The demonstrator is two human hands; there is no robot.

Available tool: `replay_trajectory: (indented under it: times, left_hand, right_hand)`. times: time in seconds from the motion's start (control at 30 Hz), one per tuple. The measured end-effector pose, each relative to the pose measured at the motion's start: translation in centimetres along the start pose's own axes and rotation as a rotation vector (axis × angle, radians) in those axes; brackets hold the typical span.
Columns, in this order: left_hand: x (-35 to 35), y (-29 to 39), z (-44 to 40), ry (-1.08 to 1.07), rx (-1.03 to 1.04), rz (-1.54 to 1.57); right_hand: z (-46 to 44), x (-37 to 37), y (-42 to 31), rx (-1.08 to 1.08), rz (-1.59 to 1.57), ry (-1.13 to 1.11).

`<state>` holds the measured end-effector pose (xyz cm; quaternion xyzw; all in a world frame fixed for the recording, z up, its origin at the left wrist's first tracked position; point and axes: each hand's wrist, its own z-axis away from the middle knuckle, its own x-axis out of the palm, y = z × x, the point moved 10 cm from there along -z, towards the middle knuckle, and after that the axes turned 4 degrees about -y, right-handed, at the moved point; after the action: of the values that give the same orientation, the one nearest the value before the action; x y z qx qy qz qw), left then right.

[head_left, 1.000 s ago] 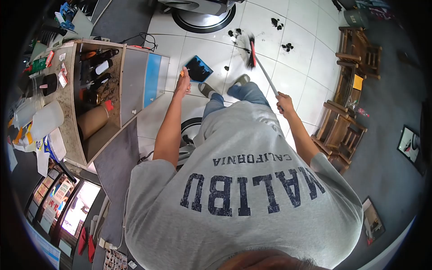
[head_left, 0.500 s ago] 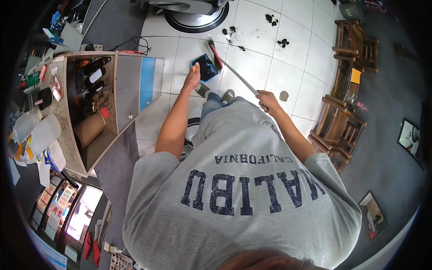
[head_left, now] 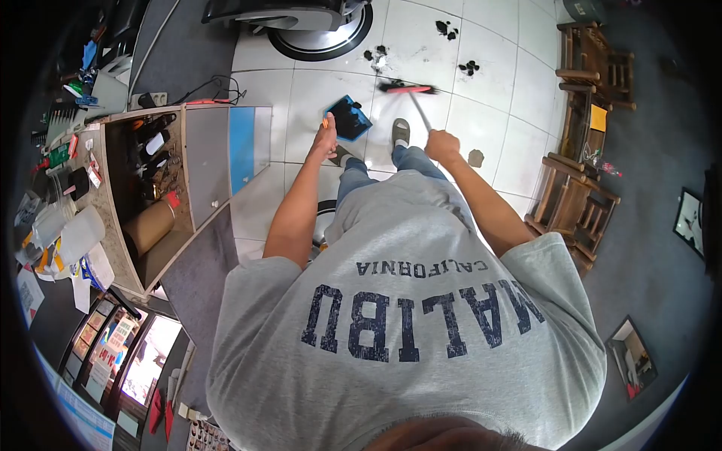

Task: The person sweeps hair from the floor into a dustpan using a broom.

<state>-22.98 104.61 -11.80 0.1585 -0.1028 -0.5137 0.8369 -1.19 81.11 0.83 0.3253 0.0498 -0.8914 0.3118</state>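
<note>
My left hand [head_left: 324,141] is closed around the orange-tipped handle of a blue dustpan [head_left: 358,133]. The pan rests on the white tiles at my left foot, with dark clumps in it. My right hand [head_left: 442,143] grips the grey stick of a broom [head_left: 410,89]. Its red head and black bristles touch the floor ahead of my right foot, to the right of the pan. Beyond the broom lie several black clumps, which look like cut hair [head_left: 468,68], with fine dark bits scattered among them.
A swivel chair's round base [head_left: 323,43] stands ahead. On the left is an open-shelved cabinet [head_left: 207,150] with bottles and a cable. Bamboo chairs [head_left: 575,188] line the right wall. A brown patch [head_left: 475,158] marks the tiles near my right hand.
The broom head has swung away from the dustpan, forward and right, and turned crosswise. My right foot has moved forward. The dustpan has shifted slightly and stays in my left hand.
</note>
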Motion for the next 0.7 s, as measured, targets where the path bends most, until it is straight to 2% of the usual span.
replay_trajectory:
  times: [0.1,0.2,0.3,0.33,0.43,0.53,0.63,0.7]
  left_hand:
    - [2.2,-0.4,-0.2,-0.009,-0.027,0.066]
    - [4.0,-0.3,-0.4,0.037,-0.026,0.139]
    - [5.5,-1.6,-0.7,0.095,-0.064,0.166]
    - [6.1,-1.9,-0.9,0.11,-0.081,0.169]
    - [7.0,-2.3,-1.3,0.169,-0.026,0.19]
    - [8.5,-2.3,0.4,0.19,-0.057,0.236]
    - [9.5,-4.0,-0.3,0.172,-0.101,0.305]
    - [10.2,-4.4,1.0,0.161,-0.045,0.39]
  right_hand:
    - [1.8,0.4,0.0,-0.074,0.052,-0.087]
    - [4.4,-1.2,4.2,-0.108,-0.106,-0.067]
    - [4.9,-1.2,8.3,-0.129,-0.092,-0.047]
    - [5.1,-1.7,9.2,-0.14,-0.064,0.008]
    - [3.8,-2.5,9.3,-0.164,0.04,-0.013]
    - [0.1,-0.9,7.8,-0.281,0.3,0.022]
    - [-1.1,-2.0,8.3,-0.327,0.363,0.001]
    - [-0.9,-5.1,10.1,-0.279,0.323,-0.027]
